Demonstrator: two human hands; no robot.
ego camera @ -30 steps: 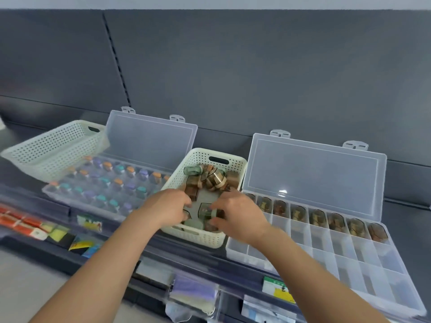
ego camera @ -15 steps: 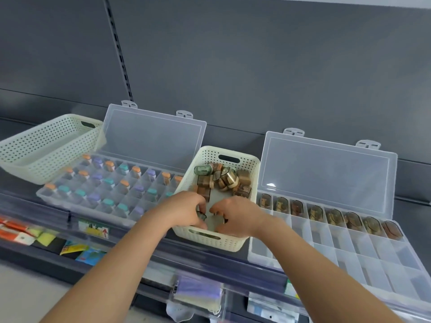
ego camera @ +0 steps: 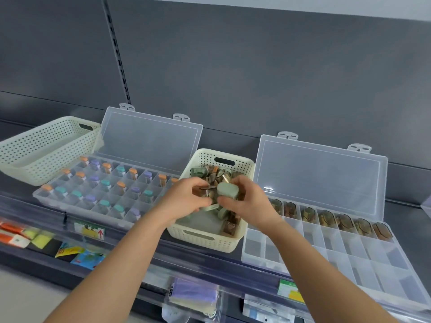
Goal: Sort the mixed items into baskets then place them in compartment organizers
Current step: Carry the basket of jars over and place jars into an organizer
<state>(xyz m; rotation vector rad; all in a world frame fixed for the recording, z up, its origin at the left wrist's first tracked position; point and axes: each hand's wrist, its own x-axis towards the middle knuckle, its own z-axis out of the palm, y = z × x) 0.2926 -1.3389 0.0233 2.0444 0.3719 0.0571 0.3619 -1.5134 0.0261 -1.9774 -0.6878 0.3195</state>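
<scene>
A cream perforated basket [ego camera: 201, 240] stands mid-shelf with several small brown and green items [ego camera: 211, 172] in it. Above it, my right hand [ego camera: 247, 203] grips a pale green rounded item [ego camera: 227, 190]. My left hand [ego camera: 186, 198] pinches a small brown item with a dark wire loop [ego camera: 206, 191] right beside it. The two hands almost touch. On the right, a clear compartment organizer [ego camera: 349, 257] lies open; its back row holds brown items [ego camera: 326, 217]. On the left, another open organizer [ego camera: 98, 194] holds small vials with orange, teal and purple caps.
A second cream basket [ego camera: 44, 150] rests tilted at the far left, against the left organizer's raised lid [ego camera: 149, 141]. A grey back wall rises behind the shelf. Below the shelf edge hang price labels and packaged goods [ego camera: 193, 297].
Both hands have risen out of the basket's front end, each with an item, and now meet above its middle. The camera has tilted and moved closer.
</scene>
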